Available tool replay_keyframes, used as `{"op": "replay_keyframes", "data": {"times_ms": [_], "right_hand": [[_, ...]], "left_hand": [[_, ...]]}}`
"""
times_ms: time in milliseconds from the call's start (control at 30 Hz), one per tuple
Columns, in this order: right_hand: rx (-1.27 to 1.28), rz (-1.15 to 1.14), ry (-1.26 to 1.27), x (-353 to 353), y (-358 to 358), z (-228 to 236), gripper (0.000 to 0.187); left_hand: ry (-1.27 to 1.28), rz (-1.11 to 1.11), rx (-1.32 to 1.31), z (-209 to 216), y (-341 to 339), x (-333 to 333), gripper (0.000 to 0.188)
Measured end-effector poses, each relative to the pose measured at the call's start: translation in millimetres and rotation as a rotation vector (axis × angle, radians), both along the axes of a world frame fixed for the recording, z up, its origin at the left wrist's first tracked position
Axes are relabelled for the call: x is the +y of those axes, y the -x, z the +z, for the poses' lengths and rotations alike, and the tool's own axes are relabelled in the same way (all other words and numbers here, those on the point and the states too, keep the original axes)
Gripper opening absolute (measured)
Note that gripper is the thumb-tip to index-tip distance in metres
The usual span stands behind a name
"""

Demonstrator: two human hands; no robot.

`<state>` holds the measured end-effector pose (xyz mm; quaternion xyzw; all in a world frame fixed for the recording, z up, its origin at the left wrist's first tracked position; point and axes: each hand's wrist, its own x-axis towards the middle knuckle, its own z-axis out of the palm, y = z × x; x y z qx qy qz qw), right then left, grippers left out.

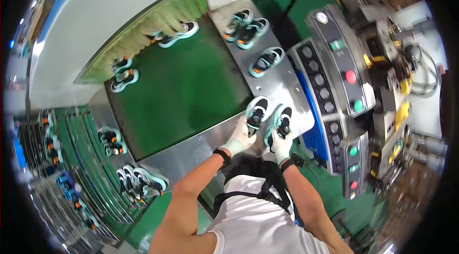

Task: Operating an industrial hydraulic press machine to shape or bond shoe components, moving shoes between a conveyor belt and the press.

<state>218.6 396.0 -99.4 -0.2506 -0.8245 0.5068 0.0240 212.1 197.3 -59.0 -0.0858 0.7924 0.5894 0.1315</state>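
My left hand (242,136), in a white glove, is closed on the heel end of a black, white and mint sneaker (257,112). A matching sneaker (283,119) is in my right hand (282,146), also gloved, with the fingers at its heel and opening. The two shoes are side by side with toes pointing away from me, over the near right corner of the metal ledge (291,96). Farther up that ledge rest a single sneaker (267,61) and a pair of sneakers (246,29). My gloves cover the heels of both held shoes.
A green conveyor belt (186,91) carries sneakers (125,80) beside a bristle curtain (143,34). Control panels with gauges and buttons (342,72) stand close on the right. More sneakers (141,181) sit at the left, near a roller rack (93,158).
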Motion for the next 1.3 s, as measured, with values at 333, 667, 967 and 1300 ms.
{"op": "replay_keyframes", "data": {"times_ms": [333, 667, 967, 1300], "right_hand": [[-0.140, -0.465, 0.766, 67, -53, 121, 0.019], [0.600, -1.473, 0.681, 148, -368, 218, 0.031], [0.365, -2.071, -0.444, 191, -648, 272, 0.069], [-0.614, -2.070, -0.597, 308, -770, 247, 0.049]], "left_hand": [[0.025, -0.483, -0.054, 20, 13, 77, 0.068], [-0.258, -1.681, -0.062, 156, -117, 325, 0.058], [-0.612, -1.972, 0.440, 225, -396, 551, 0.062], [-0.787, -2.087, 0.383, 180, -539, 669, 0.076]]}}
